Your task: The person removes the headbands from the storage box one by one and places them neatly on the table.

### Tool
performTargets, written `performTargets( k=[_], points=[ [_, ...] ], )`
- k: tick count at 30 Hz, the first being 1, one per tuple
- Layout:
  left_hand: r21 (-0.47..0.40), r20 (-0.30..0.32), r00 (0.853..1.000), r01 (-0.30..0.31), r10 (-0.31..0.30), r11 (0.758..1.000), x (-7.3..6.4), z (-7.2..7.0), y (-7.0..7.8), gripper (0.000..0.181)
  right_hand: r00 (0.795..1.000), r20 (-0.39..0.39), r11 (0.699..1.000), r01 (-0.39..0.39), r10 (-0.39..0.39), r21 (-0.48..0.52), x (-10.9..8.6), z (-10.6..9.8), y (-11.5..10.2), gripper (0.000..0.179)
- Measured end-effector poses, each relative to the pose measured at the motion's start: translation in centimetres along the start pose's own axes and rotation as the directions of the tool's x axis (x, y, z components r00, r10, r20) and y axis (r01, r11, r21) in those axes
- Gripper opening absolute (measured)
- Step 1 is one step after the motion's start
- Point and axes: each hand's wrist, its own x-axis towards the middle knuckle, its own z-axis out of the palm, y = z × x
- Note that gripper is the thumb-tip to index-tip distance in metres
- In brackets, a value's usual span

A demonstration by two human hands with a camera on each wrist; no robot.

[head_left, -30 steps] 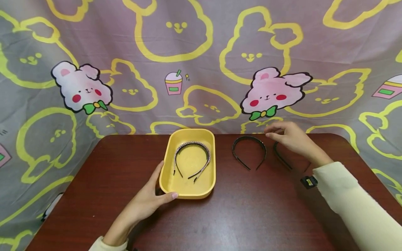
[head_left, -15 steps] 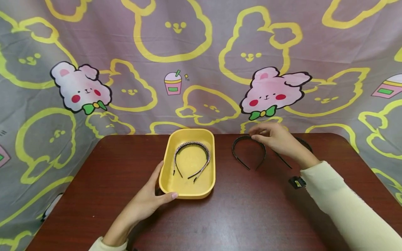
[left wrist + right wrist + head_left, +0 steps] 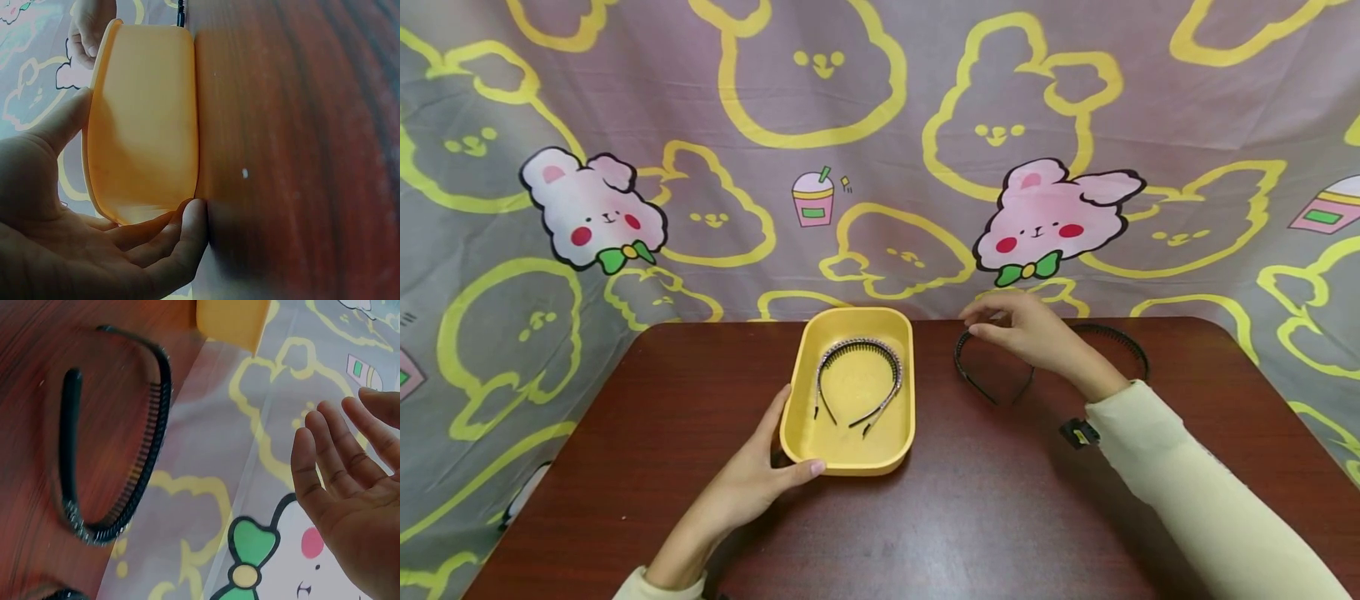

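Observation:
My left hand holds a yellow plastic box at its near left corner, thumb on the rim and fingers round the side, as the left wrist view also shows. Inside the box lie a silvery, sparkling headband and a black toothed one, close together. With nothing in it, my right hand hovers above a black toothed headband on the table, hiding part of its top. In the right wrist view its fingers are loosely bent, apart from that headband.
Another black headband lies farther right, partly behind the right forearm. The dark red wooden table reaches back to a patterned cloth hanging along its far edge.
My right hand has moved left, from over the far right headband to over the one nearer the box. The left hand and the box have stayed in place.

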Motion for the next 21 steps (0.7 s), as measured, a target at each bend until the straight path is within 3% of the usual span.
performTargets(
  k=[10,21],
  points=[
    [-0.009,0.002,1.000,0.024,-0.024,1.000,0.1,0.1,-0.1,0.117,1.000,0.015,0.998,0.024,-0.025,0.057,1.2,1.5,-1.3,0.017],
    [-0.004,0.002,1.000,-0.001,0.001,1.000,0.0,0.0,0.0,0.116,0.997,0.045,0.992,0.061,-0.067,0.113,2.6,3.5,-2.5,0.018]
  ],
)
